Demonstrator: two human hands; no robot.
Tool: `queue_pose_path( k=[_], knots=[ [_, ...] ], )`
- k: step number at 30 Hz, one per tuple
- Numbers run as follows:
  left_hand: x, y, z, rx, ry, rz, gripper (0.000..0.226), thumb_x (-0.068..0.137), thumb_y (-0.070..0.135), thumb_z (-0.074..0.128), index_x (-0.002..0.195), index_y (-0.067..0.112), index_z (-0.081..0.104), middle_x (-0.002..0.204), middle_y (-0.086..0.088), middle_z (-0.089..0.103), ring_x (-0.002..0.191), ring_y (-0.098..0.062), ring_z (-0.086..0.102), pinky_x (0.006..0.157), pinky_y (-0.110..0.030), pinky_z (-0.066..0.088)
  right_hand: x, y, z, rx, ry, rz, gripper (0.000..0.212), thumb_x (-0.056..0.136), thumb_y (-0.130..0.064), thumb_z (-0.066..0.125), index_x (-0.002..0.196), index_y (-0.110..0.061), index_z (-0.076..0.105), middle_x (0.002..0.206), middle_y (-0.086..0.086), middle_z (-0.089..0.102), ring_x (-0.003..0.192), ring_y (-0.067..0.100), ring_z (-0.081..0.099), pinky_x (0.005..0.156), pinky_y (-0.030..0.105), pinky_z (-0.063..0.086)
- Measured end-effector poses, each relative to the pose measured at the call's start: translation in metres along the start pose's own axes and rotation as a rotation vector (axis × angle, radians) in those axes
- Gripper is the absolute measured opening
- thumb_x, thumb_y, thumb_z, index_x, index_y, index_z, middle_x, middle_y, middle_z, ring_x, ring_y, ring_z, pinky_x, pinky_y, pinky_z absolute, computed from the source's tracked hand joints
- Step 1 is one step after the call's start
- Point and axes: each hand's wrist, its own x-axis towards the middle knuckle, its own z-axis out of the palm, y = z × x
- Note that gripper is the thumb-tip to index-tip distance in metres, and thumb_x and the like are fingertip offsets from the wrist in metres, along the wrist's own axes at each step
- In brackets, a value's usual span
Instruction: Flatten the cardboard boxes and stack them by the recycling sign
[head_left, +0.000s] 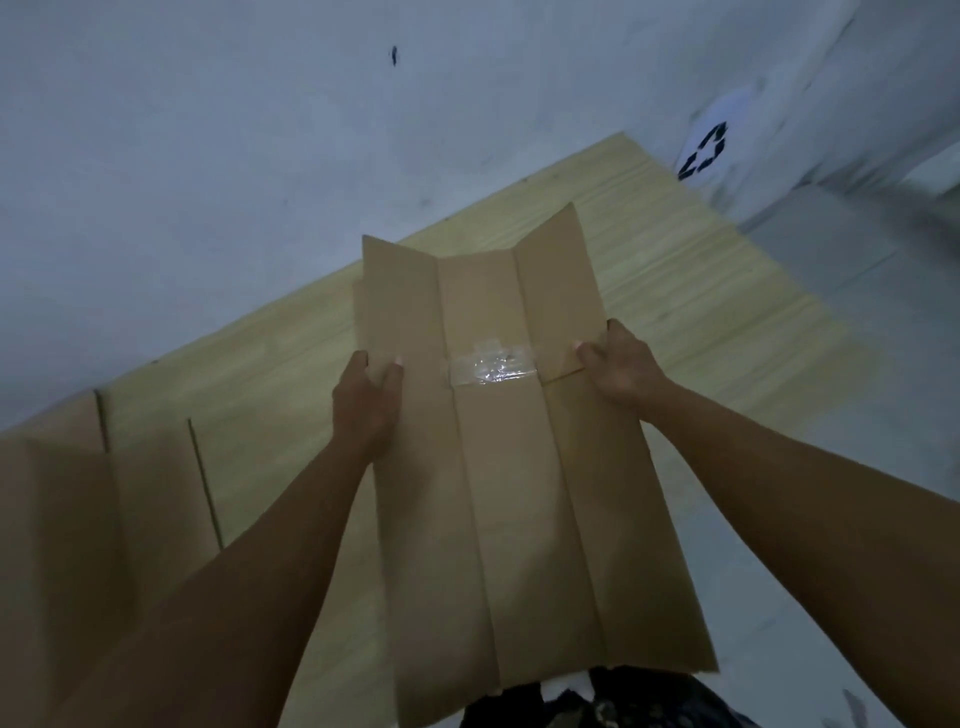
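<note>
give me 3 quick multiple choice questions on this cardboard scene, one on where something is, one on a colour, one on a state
1. Where is the recycling sign?
A. upper right, on the wall
B. lower left, on the floor
C. on the cardboard

2. What colour is the symbol on the sign?
A. green
B. black
C. red

3. What state is the held cardboard box in?
A. standing assembled
B. torn into pieces
C. flattened, with clear tape still on it

Answers: 1 A, the sign hangs on the wall upper right. 2 B, the arrows are black on white. 3 C, the left hand and right hand each grip a side edge of a flat sheet.
</note>
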Motion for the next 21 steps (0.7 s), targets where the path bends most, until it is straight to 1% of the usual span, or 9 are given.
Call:
queue_pose_path(
  k=[4,5,7,8,11,14,17,21],
  knots=[
    [-0.011,0.075,0.031,-0.019,0.027,0.118,0.035,0.099,0.036,0.049,0.105,0.002,0.055,0.105,-0.021,0.064,0.097,-0.038,0.060,0.076,-0.039,0.044,0.010,0.003,-0.071,-0.036,0.089,-0.091,0.040,0.101,-0.037,0.051,0.123,-0.004,0.049,0.120,0.022,0.060,0.107,0.038,0.058,0.083,0.038,0.046],
    [-0.015,0.096,0.041,-0.006,0.036,0.136,0.036,0.100,0.035,0.048,0.107,0.001,0.054,0.107,-0.023,0.063,0.098,-0.040,0.060,0.074,-0.038,0.042,0.014,0.007,-0.091,-0.046,0.114,-0.109,0.038,0.101,-0.038,0.051,0.120,-0.005,0.048,0.117,0.022,0.059,0.103,0.038,0.058,0.081,0.038,0.047],
    [-0.022,0.138,0.063,0.016,0.062,0.174,0.037,0.101,0.033,0.046,0.111,-0.001,0.053,0.110,-0.026,0.063,0.100,-0.042,0.059,0.071,-0.036,0.036,0.022,0.018,-0.132,-0.059,0.159,-0.142,0.032,0.102,-0.038,0.048,0.113,-0.008,0.045,0.110,0.019,0.056,0.094,0.034,0.055,0.075,0.036,0.043],
    [-0.027,0.159,0.077,0.019,0.077,0.196,0.038,0.101,0.034,0.045,0.113,-0.002,0.052,0.110,-0.027,0.063,0.100,-0.043,0.059,0.071,-0.036,0.036,0.025,0.025,-0.154,-0.064,0.186,-0.159,0.031,0.102,-0.038,0.048,0.111,-0.009,0.044,0.106,0.017,0.055,0.092,0.032,0.054,0.074,0.035,0.042],
    [-0.043,0.221,0.120,0.026,0.099,0.255,0.038,0.101,0.035,0.044,0.113,0.000,0.052,0.108,-0.027,0.063,0.098,-0.044,0.059,0.069,-0.036,0.037,0.034,0.052,-0.220,-0.055,0.251,-0.196,0.030,0.103,-0.036,0.046,0.113,-0.007,0.045,0.100,0.013,0.058,0.089,0.030,0.058,0.075,0.038,0.050],
    [-0.056,0.277,0.164,0.055,0.110,0.288,0.038,0.101,0.037,0.043,0.113,0.002,0.050,0.108,-0.027,0.063,0.098,-0.045,0.059,0.069,-0.037,0.036,0.046,0.081,-0.281,-0.060,0.288,-0.197,0.026,0.103,-0.036,0.045,0.111,-0.011,0.043,0.100,0.010,0.056,0.086,0.027,0.055,0.072,0.035,0.044],
    [-0.059,0.326,0.203,0.091,0.101,0.307,0.040,0.100,0.040,0.042,0.114,0.003,0.050,0.108,-0.026,0.063,0.097,-0.044,0.060,0.069,-0.037,0.037,0.067,0.108,-0.332,-0.072,0.337,-0.175,0.027,0.102,-0.038,0.046,0.109,-0.011,0.042,0.101,0.013,0.055,0.089,0.030,0.054,0.072,0.034,0.041],
    [-0.052,0.382,0.252,0.107,0.094,0.345,0.041,0.100,0.041,0.043,0.114,0.004,0.052,0.109,-0.026,0.063,0.099,-0.043,0.059,0.072,-0.039,0.039,0.106,0.142,-0.385,-0.035,0.376,-0.139,0.035,0.101,-0.039,0.048,0.119,-0.009,0.047,0.108,0.014,0.059,0.088,0.027,0.052,0.074,0.032,0.040]
  ],
)
